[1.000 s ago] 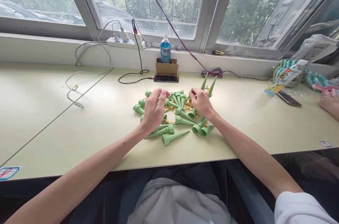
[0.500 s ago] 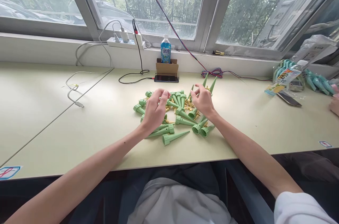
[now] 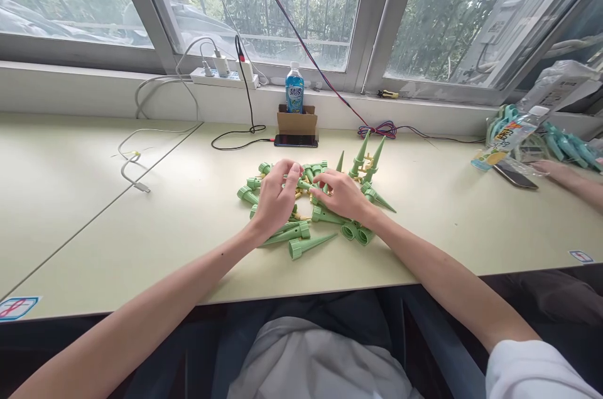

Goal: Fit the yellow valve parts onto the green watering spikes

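Observation:
My left hand [image 3: 277,198] is closed, thumb against fingers, over the left part of a pile of green plastic watering spikes. A green watering spike [image 3: 305,185] sticks out to the right from its grip. My right hand [image 3: 343,196] is beside it with fingers bent in a pinch near that spike's end; what they hold is hidden. Small yellow valve pieces [image 3: 301,217] lie among the spikes. Two upright spikes [image 3: 360,157] with yellow pieces on them stand behind my right hand. Closest to me lies a loose watering spike [image 3: 311,245].
Behind the pile, a phone [image 3: 296,141] leans on a cardboard box [image 3: 296,119] near a blue bottle [image 3: 294,90]. Cables [image 3: 379,129] lie along the wall. To the right are a tilted drink bottle [image 3: 506,141], another phone [image 3: 516,174] and another person's hand [image 3: 551,168].
My right hand has moved left and slightly down, from beside the upright spikes towards my left hand. My left hand has stayed put. At the right, another person's hand has reached further in.

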The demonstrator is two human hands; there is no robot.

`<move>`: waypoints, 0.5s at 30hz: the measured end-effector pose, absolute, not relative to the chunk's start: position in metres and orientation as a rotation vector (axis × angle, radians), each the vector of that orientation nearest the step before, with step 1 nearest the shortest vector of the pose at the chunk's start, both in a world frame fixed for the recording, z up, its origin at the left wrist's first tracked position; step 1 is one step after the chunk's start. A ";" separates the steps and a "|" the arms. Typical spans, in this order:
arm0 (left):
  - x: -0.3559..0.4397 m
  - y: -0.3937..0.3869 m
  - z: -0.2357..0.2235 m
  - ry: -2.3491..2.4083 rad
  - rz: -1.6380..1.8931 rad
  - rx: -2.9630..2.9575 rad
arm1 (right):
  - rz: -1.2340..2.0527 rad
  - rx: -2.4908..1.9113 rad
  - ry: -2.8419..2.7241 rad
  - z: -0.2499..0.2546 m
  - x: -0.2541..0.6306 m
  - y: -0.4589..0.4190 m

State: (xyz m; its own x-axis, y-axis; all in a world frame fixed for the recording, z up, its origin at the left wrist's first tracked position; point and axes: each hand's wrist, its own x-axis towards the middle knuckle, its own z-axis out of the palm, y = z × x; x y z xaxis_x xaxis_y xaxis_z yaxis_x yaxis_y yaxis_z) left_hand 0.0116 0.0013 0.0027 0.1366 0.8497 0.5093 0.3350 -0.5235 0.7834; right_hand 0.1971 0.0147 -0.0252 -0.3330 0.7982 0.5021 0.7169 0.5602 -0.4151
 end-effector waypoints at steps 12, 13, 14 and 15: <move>0.011 0.003 0.002 1.116 1.356 1.945 | 0.104 -1.297 -2.229 -0.027 0.196 0.010; 0.011 0.003 0.001 1.115 1.354 1.946 | 0.093 -1.305 -2.234 -0.027 0.196 0.010; 0.011 0.003 0.001 1.115 1.350 1.948 | 0.082 -1.314 -2.239 -0.027 0.195 0.010; 0.011 0.003 0.001 1.115 1.347 1.951 | 0.071 -1.322 -2.243 -0.027 0.195 0.010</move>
State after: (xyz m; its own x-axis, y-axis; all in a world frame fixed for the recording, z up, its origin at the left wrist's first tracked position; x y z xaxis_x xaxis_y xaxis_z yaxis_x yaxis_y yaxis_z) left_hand 0.0112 0.0031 0.0007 0.1683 0.8479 0.5027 0.3352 -0.5289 0.7797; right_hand 0.1949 0.0100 -0.0273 -0.3804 0.8266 0.4149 0.7989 0.5197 -0.3029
